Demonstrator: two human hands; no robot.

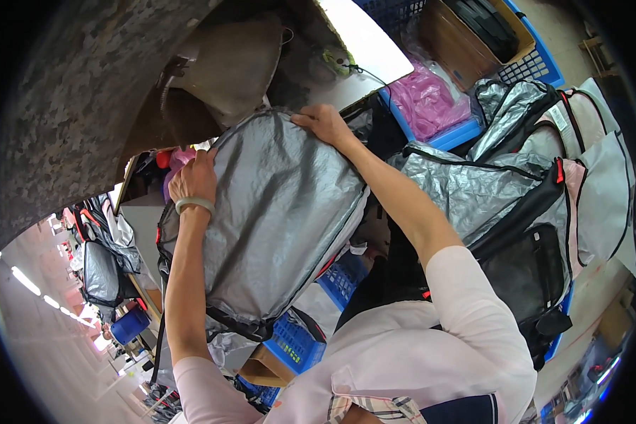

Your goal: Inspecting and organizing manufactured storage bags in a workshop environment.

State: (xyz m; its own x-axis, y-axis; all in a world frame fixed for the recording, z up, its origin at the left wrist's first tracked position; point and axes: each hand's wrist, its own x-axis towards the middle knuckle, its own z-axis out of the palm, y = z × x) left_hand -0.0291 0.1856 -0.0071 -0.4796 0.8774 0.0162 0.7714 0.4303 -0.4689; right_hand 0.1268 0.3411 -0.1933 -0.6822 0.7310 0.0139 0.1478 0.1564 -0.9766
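A large silver bag (pixel 279 212) hangs spread between a person's two bare hands, its broad, wrinkled side filling the space between the forearms. The left hand (pixel 194 178) is closed on the bag's upper left edge; the right hand (pixel 324 124) pinches the rim at the upper right, thumb and fingers together. Both grips are at the edge, so if either loosens, the slick-looking cloth could slip and that corner sag. The bag's lower end hangs toward the person, above a blue basket (pixel 295 344); lowered, it could catch on the basket's rim. A black strap (pixel 160 339) dangling beside the left forearm could snag if the bag is turned. Just beyond the right hand, a white table (pixel 364 42) ends in a corner with a thin cord (pixel 369 73) hanging from it, which the rim could hook. Right of the right forearm, piled silver bags (pixel 473 185) leave that elbow little room and could be knocked.
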